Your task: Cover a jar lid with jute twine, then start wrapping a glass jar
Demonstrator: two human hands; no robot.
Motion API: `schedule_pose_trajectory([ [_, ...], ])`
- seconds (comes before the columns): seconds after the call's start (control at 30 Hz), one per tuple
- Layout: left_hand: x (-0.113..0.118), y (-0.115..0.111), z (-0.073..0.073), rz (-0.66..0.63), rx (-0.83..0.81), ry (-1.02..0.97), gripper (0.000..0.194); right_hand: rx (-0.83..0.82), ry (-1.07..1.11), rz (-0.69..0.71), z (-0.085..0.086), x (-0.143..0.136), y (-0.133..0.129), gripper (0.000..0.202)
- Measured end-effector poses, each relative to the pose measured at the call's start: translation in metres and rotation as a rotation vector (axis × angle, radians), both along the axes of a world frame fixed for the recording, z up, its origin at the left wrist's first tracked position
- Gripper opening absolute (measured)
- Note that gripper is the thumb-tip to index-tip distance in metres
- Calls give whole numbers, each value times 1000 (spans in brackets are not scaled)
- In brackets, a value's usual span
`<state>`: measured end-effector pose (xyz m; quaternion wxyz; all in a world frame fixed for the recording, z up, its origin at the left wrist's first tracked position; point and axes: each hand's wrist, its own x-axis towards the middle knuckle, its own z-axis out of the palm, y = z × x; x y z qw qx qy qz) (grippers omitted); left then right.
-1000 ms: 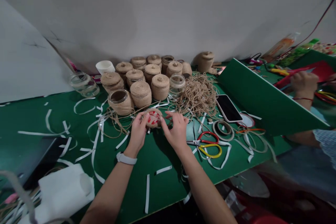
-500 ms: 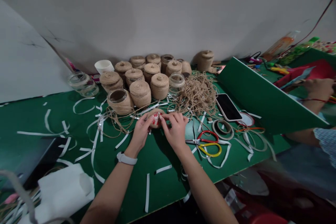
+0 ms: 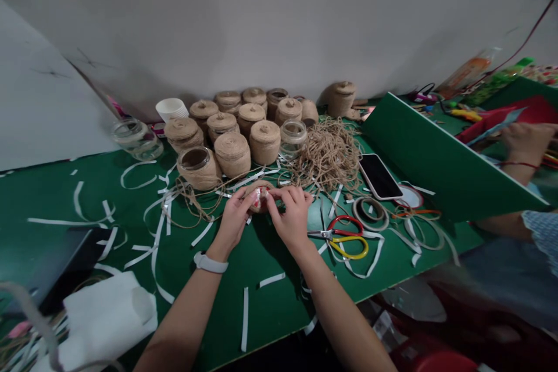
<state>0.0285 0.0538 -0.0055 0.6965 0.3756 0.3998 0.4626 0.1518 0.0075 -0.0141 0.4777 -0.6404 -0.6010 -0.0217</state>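
Between my two hands is a round jar lid (image 3: 263,200) with a red-and-white face and jute twine round its rim. My left hand (image 3: 234,216) grips its left side, with a pale band on the wrist. Thumb and fingers of my right hand (image 3: 290,212) are pinched at the lid's right part; whether they hold a twine end there is too small to tell. Just beyond stand several twine-wrapped jars (image 3: 232,154). A heap of loose jute twine (image 3: 331,154) lies behind my right hand. Scissors (image 3: 346,236) with red and yellow handles rest to its right.
White tape strips (image 3: 161,238) litter the green table. A roll of tape (image 3: 370,213) and a phone (image 3: 380,177) lie at right. A green board (image 3: 444,157) stands beyond them, with another person's hand (image 3: 527,142) behind it. Bare glass jars (image 3: 137,138) stand at the back.
My fingers have shifted slightly on the lid, showing more white on its face. Both arms stay in nearly the same place. The other person's hand has moved a little.
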Motion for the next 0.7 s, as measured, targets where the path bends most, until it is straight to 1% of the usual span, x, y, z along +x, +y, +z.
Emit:
schedule_pose_trajectory([
  [0.17,-1,-1,-1,-49,-17,-29,33,9,7,0,1,0,0,9],
  [0.33,-1,-1,-4,-69,-1,-6,27,2,9,9,3,-1,-1,10],
  [0.47,-2,1,-7,-17,-12,14,26,-26,-4,13,3,-2,-1,9],
  [0.53,-2,2,-7,14,-25,9,27,-49,-12,-8,4,-1,-1,12],
  [0.6,-2,2,-7,40,-27,-14,28,-62,-14,-44,4,0,0,16],
  [0.7,-1,3,-7,64,-20,-63,28,-62,-5,-67,4,2,0,12],
])
